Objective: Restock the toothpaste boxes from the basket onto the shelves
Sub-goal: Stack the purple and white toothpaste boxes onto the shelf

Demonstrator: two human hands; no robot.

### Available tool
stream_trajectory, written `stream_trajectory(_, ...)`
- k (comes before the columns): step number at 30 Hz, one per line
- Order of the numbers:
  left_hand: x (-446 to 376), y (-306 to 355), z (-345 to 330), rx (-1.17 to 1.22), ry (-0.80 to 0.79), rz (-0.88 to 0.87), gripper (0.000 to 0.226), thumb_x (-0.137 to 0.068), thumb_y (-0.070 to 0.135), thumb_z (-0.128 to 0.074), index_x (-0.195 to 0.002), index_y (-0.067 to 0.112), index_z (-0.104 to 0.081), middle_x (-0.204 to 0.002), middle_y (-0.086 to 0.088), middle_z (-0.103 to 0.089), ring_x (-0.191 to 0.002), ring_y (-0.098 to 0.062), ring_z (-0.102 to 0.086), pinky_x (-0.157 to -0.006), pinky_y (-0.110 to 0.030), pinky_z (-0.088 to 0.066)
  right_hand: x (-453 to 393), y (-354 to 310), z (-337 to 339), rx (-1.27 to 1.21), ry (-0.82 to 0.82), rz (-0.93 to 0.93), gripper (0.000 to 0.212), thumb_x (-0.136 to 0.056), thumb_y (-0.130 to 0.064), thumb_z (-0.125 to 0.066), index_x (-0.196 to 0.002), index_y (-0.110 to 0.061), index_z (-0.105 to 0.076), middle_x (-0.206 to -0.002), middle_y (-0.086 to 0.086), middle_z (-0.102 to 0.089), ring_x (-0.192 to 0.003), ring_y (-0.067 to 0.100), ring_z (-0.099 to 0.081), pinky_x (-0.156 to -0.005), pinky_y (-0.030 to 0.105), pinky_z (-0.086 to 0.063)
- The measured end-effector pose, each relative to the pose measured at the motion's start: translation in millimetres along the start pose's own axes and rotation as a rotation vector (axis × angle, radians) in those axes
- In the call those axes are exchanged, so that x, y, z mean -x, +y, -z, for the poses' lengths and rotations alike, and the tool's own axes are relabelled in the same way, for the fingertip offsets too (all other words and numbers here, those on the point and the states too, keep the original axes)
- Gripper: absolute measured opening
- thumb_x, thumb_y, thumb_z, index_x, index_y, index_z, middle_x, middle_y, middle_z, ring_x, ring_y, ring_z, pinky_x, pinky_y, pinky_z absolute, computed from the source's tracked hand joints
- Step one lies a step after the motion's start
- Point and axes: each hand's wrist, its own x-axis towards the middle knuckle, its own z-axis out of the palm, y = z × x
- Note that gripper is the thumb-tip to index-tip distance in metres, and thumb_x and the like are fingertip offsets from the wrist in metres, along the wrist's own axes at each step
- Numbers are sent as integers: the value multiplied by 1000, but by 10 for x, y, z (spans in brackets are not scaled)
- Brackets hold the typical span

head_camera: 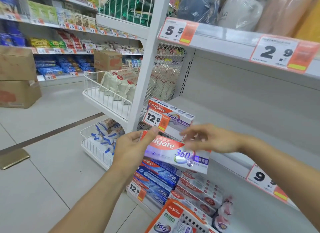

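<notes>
Two bare forearms reaching in from the bottom edge. Lowest and nearest: orange basket [174,213] at the bottom centre, toothpaste boxes upright inside. Just above it, lower shelf [251,213] with blue boxes [158,178] stacked at the left end, red-and-white boxes [197,191] beside them, a 12.8 price tag [136,189] clipped on the front edge.

Held above those stacks: white toothpaste box [180,154], long side level, tilted a little down to the right, not yet on any shelf. Left hand [131,146] gripping its left end, thumb over the top edge, fingers curled behind. Right hand [211,140] over the right upper edge, fingers stretched out and blurred; cannot tell whether touching or clear of the box.

Just behind the hands: middle shelf [225,114] carrying one matching box [170,114] at its left front corner, a second 12.8 tag in front of it.

Higher up: top shelf [225,40] with 5.5 and 2.9 tags and wrapped bundles above. Far left: wire racks [105,95] of packets, cardboard cartons [17,76] on the floor, snack shelves across the aisle.
</notes>
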Motion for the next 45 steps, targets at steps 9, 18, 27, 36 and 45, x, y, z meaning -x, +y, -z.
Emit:
stream_trajectory(9,-461,109,-106,-473,72,-418,41,-92,44,-65,-123,18,-60,-108,8,-66,-90,-1,-64,-74,-20,-54,386,237,316,-160,410,100,44,-76,-32,-74,-119,-22,-69,-113,-11,-74,-108,11,-69,-90,16,-52)
stream_trajectory(18,-1423,-219,-380,-1006,1,-709,59,-91,45,-65,-145,31,-45,-152,-7,-34,-144,-28,-26,-121,-47,-21,-555,391,544,9,840,-23,46,-87,-23,-77,-129,-9,-66,-117,-1,-69,-92,12,-60,-85,23,-44)
stream_trajectory(27,-1501,-385,-617,-1124,-29,-683,52,-98,45,-54,-147,34,-41,-161,0,-27,-152,-22,-7,-122,-45,-8,-887,428,372,-358,536,-147,37,-90,-11,-72,-127,-12,-66,-114,5,-72,-89,18,-61,-73,19,-58)
stream_trajectory(36,-1455,-336,-641,-1091,-26,-634,49,-97,43,-56,-144,33,-45,-160,3,-30,-152,-21,-9,-121,-46,-11,-921,479,364,-40,431,-174,32,-100,-24,-59,-132,-22,-65,-129,-4,-67,-102,12,-63,-93,30,-55)
stream_trajectory(45,-1367,-328,-682,-1112,-8,-731,46,-98,28,-51,-144,23,-46,-159,-10,-31,-149,-30,-20,-120,-53,-17,-705,288,167,217,779,-7,18,-94,-29,-66,-109,-24,-76,-129,-1,-63,-117,11,-59,-95,25,-44)
